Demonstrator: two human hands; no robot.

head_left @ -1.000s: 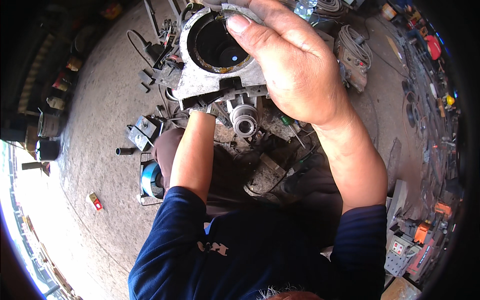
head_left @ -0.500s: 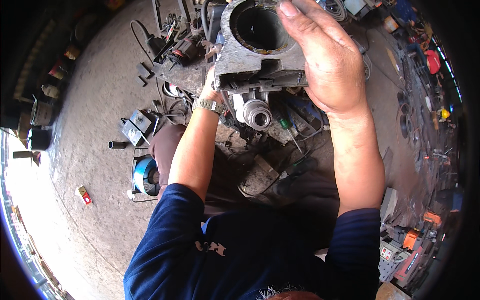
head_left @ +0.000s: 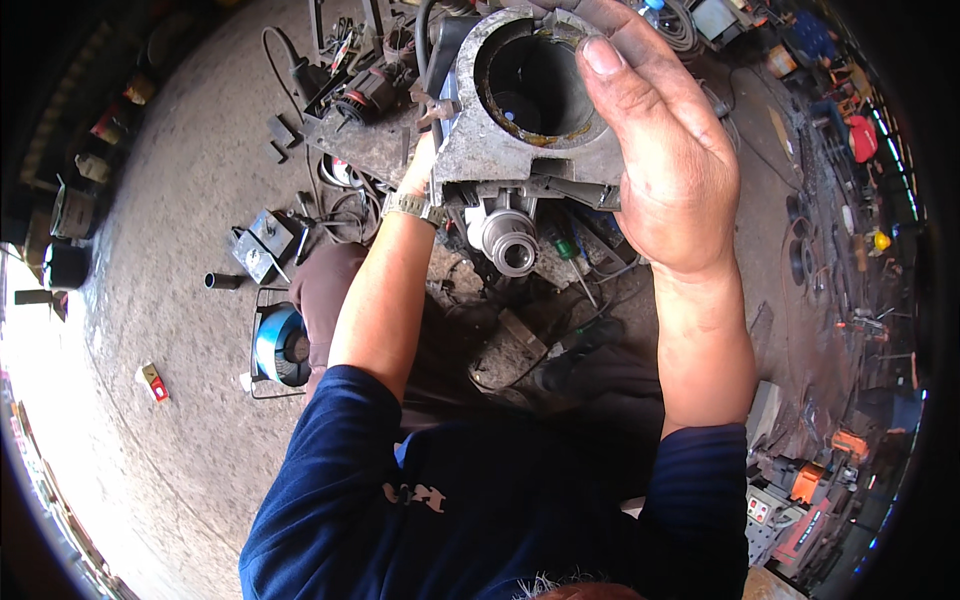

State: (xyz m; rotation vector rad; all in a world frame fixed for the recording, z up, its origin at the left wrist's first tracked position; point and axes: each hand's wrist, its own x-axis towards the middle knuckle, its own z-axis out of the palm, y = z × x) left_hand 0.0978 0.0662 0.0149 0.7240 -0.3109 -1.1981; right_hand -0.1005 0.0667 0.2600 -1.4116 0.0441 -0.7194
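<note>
Our metal casting (head_left: 487, 150) has shifted rightward; our right hand (head_left: 675, 170) clasps it; whether our left hand (head_left: 420, 170) grips, we cannot tell.

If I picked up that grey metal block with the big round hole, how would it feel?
The grey metal block would probably be heavy, since its walls look thick. It likely wouldn't bend, as it looks like one stiff metal piece. It might be slippery near the hole, where brownish gunk lines the edge.

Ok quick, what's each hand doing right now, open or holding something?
Left hand: mostly hidden by the grey metal housing; grip can't be told.
Right hand: holding the housing's right side.
</note>
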